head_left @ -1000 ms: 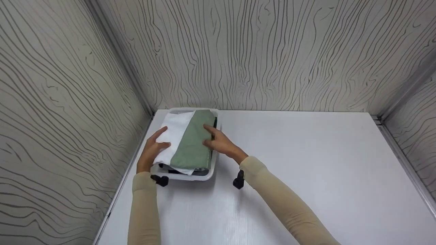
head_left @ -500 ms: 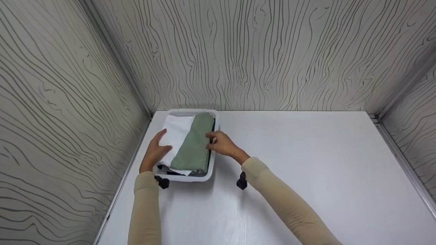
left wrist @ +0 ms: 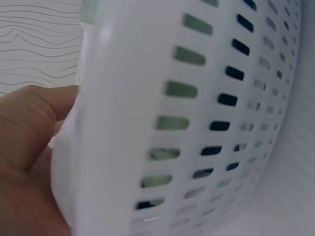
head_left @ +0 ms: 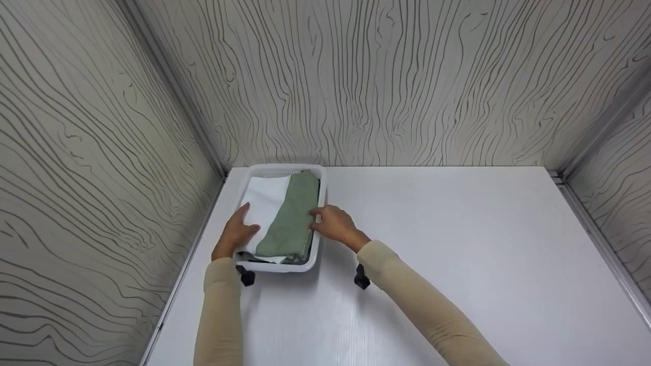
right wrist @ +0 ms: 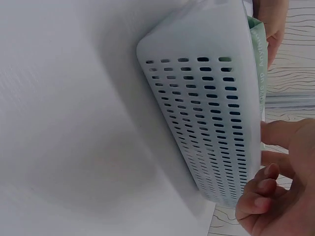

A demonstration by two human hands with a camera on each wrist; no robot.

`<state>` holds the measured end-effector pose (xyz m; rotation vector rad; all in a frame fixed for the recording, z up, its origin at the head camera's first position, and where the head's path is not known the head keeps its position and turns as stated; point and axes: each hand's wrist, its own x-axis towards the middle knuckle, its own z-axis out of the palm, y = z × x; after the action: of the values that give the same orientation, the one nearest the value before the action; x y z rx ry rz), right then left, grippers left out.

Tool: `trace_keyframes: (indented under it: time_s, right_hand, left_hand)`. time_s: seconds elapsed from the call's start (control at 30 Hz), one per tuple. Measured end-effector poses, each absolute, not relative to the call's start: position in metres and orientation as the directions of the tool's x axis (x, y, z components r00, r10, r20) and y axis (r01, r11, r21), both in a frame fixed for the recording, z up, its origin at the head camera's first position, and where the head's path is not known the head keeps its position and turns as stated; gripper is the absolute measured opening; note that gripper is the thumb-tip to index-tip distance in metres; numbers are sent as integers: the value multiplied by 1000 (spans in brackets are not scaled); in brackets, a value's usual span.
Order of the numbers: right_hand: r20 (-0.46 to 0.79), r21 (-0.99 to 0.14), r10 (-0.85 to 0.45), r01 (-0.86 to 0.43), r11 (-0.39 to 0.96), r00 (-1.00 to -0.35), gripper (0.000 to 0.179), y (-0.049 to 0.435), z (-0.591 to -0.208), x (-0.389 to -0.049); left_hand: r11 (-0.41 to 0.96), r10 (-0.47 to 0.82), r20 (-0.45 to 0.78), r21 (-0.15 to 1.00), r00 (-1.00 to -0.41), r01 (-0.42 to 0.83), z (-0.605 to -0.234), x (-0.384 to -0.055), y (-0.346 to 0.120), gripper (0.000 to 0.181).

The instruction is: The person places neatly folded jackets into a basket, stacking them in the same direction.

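Observation:
A folded garment, white on its left part (head_left: pixel 265 195) and green on its right part (head_left: pixel 289 223), lies in a white plastic basket (head_left: pixel 285 268) with slotted walls. My left hand (head_left: pixel 236 235) rests on the white part by the left rim, thumb and a finger spread apart. At the right rim, my right hand (head_left: pixel 335 223) touches the green edge with thumb and a finger, a gap between them. The right wrist view shows two digits reaching over the rim while other fingers curl outside. Dark cloth shows through the basket's slots in the left wrist view.
The basket stands on a white table (head_left: pixel 432 254), at its far left corner. Wood-grain-patterned panels (head_left: pixel 381 91) rise behind and at both sides. A black wrist camera (head_left: pixel 361 278) hangs under the right cuff, another (head_left: pixel 247 277) by the left cuff.
Both hands have moved slightly nearer, the right one along the garment's green edge. The garment sits lower and more inside the basket, with more of the far rim showing.

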<state>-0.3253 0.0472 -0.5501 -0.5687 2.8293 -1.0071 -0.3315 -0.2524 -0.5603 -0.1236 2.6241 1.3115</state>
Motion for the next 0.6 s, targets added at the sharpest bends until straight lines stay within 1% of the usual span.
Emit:
trace_keyframes:
  time_s: [0.2,0.4,0.5,0.6]
  right_hand:
    - [16,-664,-367,-285,692,-930,41,50,-549,-327]
    - [34,-707,-369,-284,648,-929,36,63,-545,-329]
    - [57,-723,-366,-292,626,-929,33,75,-540,-329]
    - [85,-728,-368,-310,611,-926,29,91,-534,-328]
  left_hand:
    - [599,26,-180,790,-983,-129,-562,-336,-254,79]
    - [624,6,-124,776,-992,-94,-561,-341,-248,77]
    - [687,-13,-81,723,-997,-67,-555,-343,-239,74]
    - [755,-9,-1,655,-1000,-7,-546,-344,-228,66]
